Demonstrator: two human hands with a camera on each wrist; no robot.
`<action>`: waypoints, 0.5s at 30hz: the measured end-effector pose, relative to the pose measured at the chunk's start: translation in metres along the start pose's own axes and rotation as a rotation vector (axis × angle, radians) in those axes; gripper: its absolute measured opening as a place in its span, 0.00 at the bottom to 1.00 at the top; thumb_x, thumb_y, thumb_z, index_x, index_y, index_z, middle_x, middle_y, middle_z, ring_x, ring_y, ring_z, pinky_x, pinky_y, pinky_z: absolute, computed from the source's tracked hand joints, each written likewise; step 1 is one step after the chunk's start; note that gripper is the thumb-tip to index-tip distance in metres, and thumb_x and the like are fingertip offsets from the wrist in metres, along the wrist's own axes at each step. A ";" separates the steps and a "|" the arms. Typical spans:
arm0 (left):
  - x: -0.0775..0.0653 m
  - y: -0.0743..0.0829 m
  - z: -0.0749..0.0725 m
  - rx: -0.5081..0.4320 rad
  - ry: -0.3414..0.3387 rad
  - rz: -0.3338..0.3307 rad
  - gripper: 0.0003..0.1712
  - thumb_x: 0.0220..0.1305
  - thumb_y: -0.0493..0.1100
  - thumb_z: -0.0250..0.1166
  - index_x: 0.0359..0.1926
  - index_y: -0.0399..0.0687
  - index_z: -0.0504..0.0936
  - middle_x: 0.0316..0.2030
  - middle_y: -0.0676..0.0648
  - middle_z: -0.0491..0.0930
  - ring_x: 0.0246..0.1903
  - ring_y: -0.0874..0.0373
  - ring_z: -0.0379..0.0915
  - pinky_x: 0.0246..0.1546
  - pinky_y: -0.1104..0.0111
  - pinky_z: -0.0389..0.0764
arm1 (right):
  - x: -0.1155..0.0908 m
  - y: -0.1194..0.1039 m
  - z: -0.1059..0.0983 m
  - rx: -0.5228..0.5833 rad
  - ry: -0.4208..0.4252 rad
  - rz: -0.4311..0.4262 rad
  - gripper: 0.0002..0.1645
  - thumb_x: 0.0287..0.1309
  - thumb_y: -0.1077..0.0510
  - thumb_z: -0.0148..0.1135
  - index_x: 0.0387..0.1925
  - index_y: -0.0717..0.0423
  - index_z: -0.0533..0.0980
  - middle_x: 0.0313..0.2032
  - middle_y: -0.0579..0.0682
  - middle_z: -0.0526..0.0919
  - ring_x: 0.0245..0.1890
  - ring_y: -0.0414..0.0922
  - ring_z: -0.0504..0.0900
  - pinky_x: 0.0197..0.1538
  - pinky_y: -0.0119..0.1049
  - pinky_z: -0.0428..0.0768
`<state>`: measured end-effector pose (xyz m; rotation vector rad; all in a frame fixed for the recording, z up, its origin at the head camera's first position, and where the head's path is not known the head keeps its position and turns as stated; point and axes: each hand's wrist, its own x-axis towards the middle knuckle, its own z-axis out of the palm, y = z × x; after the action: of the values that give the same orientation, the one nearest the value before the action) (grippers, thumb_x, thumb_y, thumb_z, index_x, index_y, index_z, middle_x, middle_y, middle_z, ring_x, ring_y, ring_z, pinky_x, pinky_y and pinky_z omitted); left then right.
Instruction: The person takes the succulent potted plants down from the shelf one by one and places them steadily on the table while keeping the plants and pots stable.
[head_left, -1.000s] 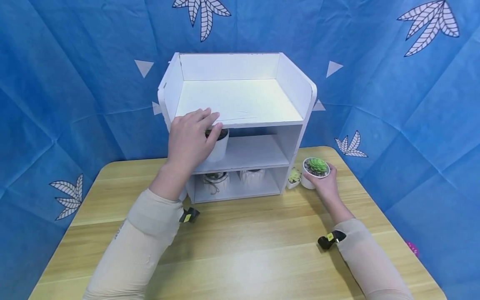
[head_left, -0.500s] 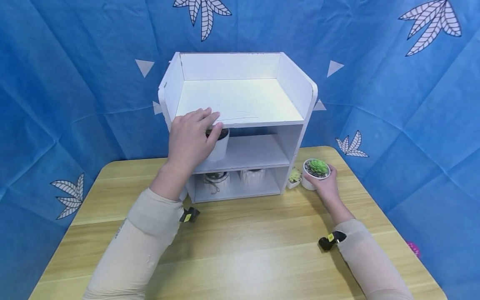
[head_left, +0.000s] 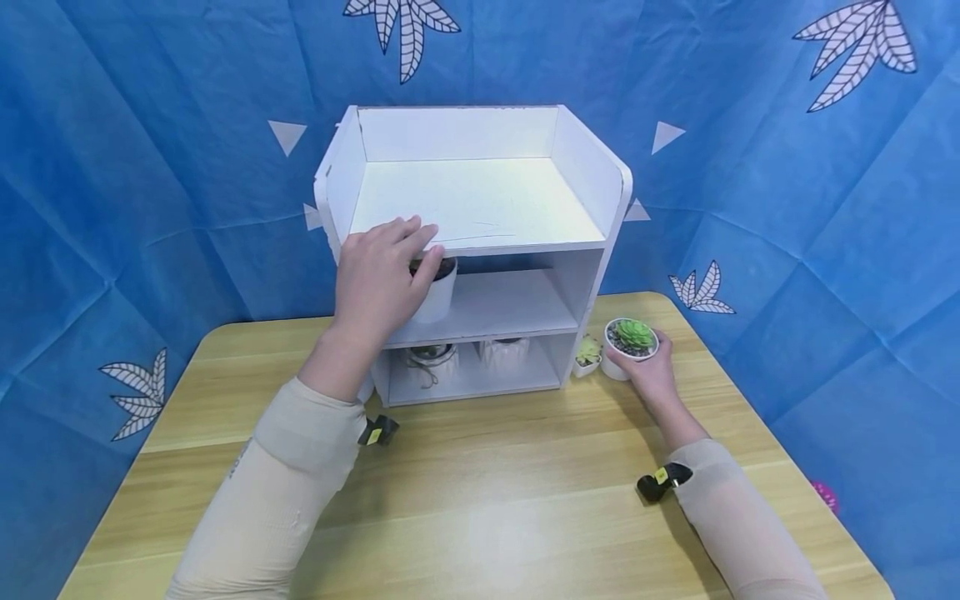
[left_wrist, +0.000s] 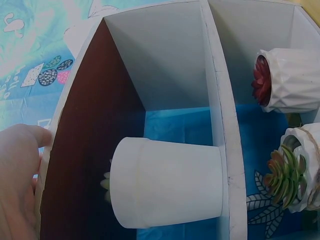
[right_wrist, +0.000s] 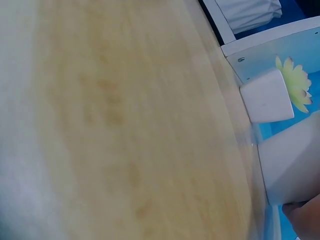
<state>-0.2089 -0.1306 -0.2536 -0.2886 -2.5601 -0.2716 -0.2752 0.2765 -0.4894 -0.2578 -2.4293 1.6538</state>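
Observation:
A white shelf unit (head_left: 510,304) stands on the wooden table. My left hand (head_left: 378,275) rests on the front edge of its top board, fingers fairly straight. Under that hand, on the middle shelf, is a white pot (left_wrist: 170,182) with a plant mostly hidden below the top board. To the right of the unit, my right hand (head_left: 654,367) grips a potted succulent (head_left: 632,337), green in a round white pot that stands on the table. Between it and the unit sits a small pale yellow-green succulent (right_wrist: 296,82) in a squarish white pot.
The bottom shelf holds a twine-tied pot (left_wrist: 302,175) with a green succulent and a faceted white pot (left_wrist: 295,80) with a red one. Part of another white pot (head_left: 366,388) shows left of the unit. A blue patterned cloth (head_left: 750,167) hangs behind the table (head_left: 480,500).

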 end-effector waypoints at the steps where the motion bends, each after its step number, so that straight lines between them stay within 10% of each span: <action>1: 0.000 0.000 0.000 -0.001 0.001 0.001 0.28 0.75 0.60 0.50 0.68 0.57 0.76 0.67 0.48 0.73 0.69 0.50 0.65 0.65 0.49 0.64 | 0.000 0.000 0.000 -0.006 -0.006 0.004 0.69 0.49 0.46 0.78 0.76 0.59 0.41 0.72 0.66 0.54 0.73 0.60 0.56 0.74 0.52 0.55; 15: -0.001 -0.001 0.003 0.003 0.011 0.009 0.28 0.75 0.61 0.50 0.68 0.57 0.76 0.67 0.49 0.73 0.68 0.50 0.66 0.65 0.49 0.65 | -0.004 0.000 -0.003 -0.012 -0.028 0.029 0.69 0.50 0.45 0.78 0.77 0.57 0.40 0.74 0.65 0.54 0.74 0.59 0.56 0.74 0.52 0.54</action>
<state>-0.2100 -0.1311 -0.2564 -0.2962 -2.5474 -0.2648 -0.2702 0.2779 -0.4890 -0.2744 -2.4682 1.6656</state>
